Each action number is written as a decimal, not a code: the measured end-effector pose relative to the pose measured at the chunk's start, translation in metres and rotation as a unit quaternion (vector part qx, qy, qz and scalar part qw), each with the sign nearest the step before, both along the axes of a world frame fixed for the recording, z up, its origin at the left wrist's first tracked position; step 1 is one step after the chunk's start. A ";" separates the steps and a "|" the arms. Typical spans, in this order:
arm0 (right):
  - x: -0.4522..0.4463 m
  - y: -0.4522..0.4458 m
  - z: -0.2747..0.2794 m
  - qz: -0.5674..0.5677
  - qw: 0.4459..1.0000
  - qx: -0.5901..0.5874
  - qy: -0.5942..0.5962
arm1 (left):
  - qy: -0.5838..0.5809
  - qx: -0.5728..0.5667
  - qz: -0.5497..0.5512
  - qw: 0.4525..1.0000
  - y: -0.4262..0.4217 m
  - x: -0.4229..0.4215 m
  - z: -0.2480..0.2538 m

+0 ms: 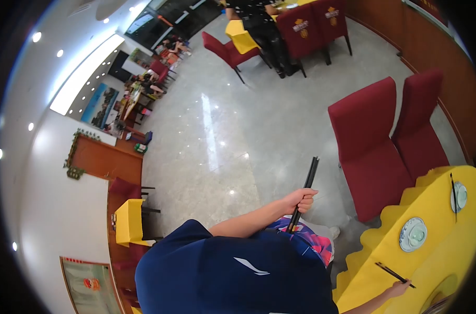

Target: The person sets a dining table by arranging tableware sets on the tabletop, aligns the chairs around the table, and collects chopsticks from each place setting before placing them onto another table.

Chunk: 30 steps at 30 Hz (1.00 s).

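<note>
My left hand (301, 200) is closed around a bundle of black chopsticks (312, 172), held upright in front of my body over the floor. At the lower right, my right hand (399, 288) reaches over the yellow-clothed round table (377, 248) and pinches a pair of dark chopsticks (389, 271) near one end. Beyond that hand stands a place setting with a pale green bowl (415, 235) on a patterned plate (404, 242). Farther along, another pair of chopsticks (454, 198) lies beside a second plate with a bowl (459, 197).
Two red chairs (371, 146) (421, 120) stand against the far side of the table. A person in dark clothes (264, 34) stands by another yellow table (242, 37) at the top. Other people sit at a table (130, 104) on the left. A brown wall (447, 68) bounds the right.
</note>
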State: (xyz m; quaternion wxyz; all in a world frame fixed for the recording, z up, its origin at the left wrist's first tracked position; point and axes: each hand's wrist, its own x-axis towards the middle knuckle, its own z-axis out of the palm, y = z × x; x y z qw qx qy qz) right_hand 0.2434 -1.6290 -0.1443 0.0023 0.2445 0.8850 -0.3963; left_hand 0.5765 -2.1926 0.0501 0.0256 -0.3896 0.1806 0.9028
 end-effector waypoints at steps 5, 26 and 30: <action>0.133 -0.156 0.103 0.126 0.948 -0.290 0.041 | -0.023 -0.035 -0.191 0.981 -0.005 -0.061 -0.007; 0.167 -0.729 0.214 0.181 0.855 -0.484 -0.041 | 0.167 -0.160 -0.416 0.880 -0.303 -0.114 0.002; 0.130 -0.797 0.195 0.245 0.859 -0.449 0.038 | 0.153 -0.187 -0.456 0.857 -0.368 -0.152 -0.007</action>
